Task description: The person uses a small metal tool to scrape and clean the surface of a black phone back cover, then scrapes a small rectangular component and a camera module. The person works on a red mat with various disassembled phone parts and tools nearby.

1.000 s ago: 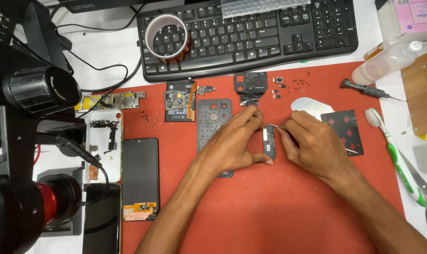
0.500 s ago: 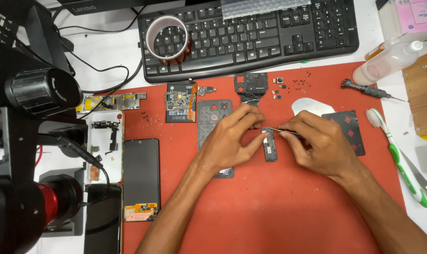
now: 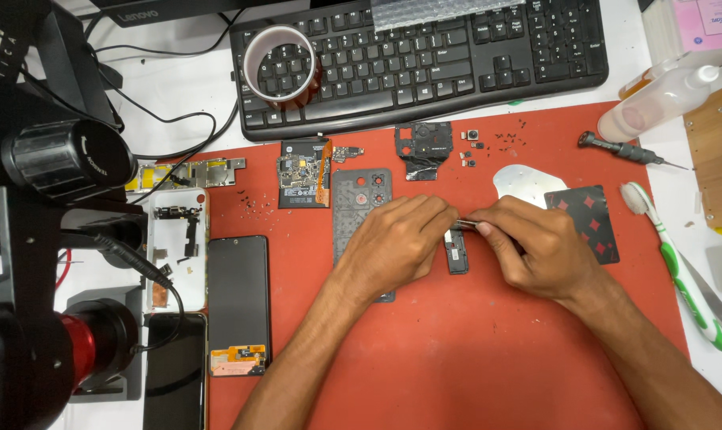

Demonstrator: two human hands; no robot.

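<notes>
Two bare hands are meeting over a small dark rectangular phone part lying flat near the middle of a red work mat. The right hand is pinching slim metal tweezers in curled fingers, the tips pointing toward the left hand just above the part. The left hand is resting half-closed, its fingertips pressing at the part's upper end and its palm covering part of a grey perforated phone back frame; whether it is gripping anything cannot be told.

Toward the mat's far edge a circuit board with an orange flex strip, a black camera bracket and scattered tiny screws are lying loose. A thin shiny metal plate and a dark card with red diamonds are sitting just right of the right hand. A glossy black phone screen is lying near the mat's left edge, beside a white tray holding small flex parts.

Off the mat, a black keyboard is carrying a roll of amber tape. A precision screwdriver, a clear plastic bottle and a green-and-white toothbrush are lining the table's right side; a black microscope is crowding the left.
</notes>
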